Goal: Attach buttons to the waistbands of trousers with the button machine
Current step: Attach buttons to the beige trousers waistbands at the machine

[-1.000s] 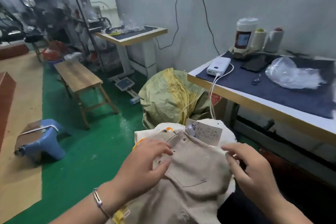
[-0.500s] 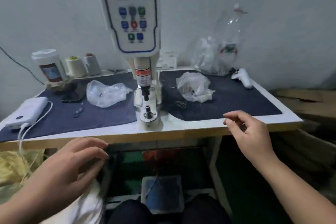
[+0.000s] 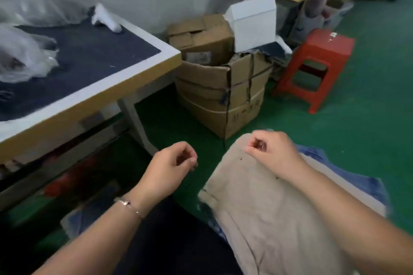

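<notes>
Right hand (image 3: 271, 152), fingers curled, rests on beige trousers (image 3: 268, 207) at five o'clock; whether it pinches cloth, I cannot tell. Left hand (image 3: 172, 168) hovers loosely curled, holding nothing.

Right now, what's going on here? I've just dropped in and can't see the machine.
A person sits turned to the right of the table. The right hand is at the top edge of beige trousers lying on a pile beside them, fingers curled; whether they grip the cloth is unclear. The left hand hangs over the floor, loosely curled, holding nothing. The button machine is out of view, so no button is being set at this moment.
</notes>
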The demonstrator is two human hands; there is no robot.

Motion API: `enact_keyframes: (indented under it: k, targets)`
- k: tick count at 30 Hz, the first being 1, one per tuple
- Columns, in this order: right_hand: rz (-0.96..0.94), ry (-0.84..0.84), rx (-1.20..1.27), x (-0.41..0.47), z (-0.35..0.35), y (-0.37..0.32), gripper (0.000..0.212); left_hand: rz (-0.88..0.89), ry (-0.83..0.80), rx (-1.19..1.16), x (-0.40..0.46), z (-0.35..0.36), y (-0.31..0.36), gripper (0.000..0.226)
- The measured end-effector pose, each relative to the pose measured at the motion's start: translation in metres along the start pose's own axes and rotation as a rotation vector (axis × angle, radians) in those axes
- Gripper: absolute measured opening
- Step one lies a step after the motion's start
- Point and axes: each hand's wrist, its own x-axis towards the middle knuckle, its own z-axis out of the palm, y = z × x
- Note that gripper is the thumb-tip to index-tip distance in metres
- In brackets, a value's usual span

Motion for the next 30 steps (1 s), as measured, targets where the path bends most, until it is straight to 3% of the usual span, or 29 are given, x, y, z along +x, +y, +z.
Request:
enact_keyframes:
  k: [2, 3, 5, 8, 11, 14, 16, 20, 22, 24, 27, 30]
  targets:
    - [0.11, -0.04, -0.177, -0.011, -0.006, 0.03, 0.006, -0.029, -0.103, -0.014, 0.021, 0.04, 0.006, 0.006]
    - [0.14, -0.076, -0.277, -0.017, -0.006, 0.043, 0.014, -0.053, -0.156, 0.016, 0.03, 0.057, 0.006, 0.006]
    - [0.169, -0.166, -0.446, -0.03, 0.001, 0.064, 0.044, -0.106, -0.271, 0.102, 0.039, 0.086, 0.005, 0.036]
    - [0.171, -0.125, -0.558, -0.032, 0.015, 0.073, 0.073, -0.211, -0.361, 0.205, 0.043, 0.111, -0.007, 0.067]
    - [0.292, -0.131, -0.588, -0.016, 0.019, 0.073, 0.088, -0.265, -0.344, 0.251, 0.039, 0.12, -0.014, 0.053]
    - [0.316, -0.026, -0.603, -0.002, 0.013, 0.07, 0.073, -0.214, -0.268, 0.212, 0.037, 0.118, -0.012, 0.023]
    - [0.314, 0.012, -0.592, 0.0, 0.01, 0.069, 0.059, -0.191, -0.258, 0.109, 0.035, 0.109, -0.005, 0.015]
    - [0.275, 0.065, -0.384, -0.005, 0.004, 0.071, 0.017, -0.291, -0.362, -0.564, 0.029, 0.078, 0.02, 0.017]
    - [0.262, 0.094, -0.245, -0.01, -0.002, 0.068, 0.022, -0.287, -0.437, -0.807, 0.027, 0.062, 0.029, 0.028]
    - [0.275, 0.104, -0.217, -0.014, -0.016, 0.067, 0.031, -0.25, -0.504, -0.848, 0.028, 0.049, 0.035, 0.037]
    - [0.299, -0.11, -0.413, -0.017, -0.043, 0.07, 0.031, -0.236, -0.612, -0.841, 0.029, 0.035, 0.038, 0.054]
    - [0.309, -0.254, -0.138, -0.022, -0.067, 0.069, 0.034, -0.235, -0.754, -0.811, 0.024, 0.028, 0.041, 0.067]
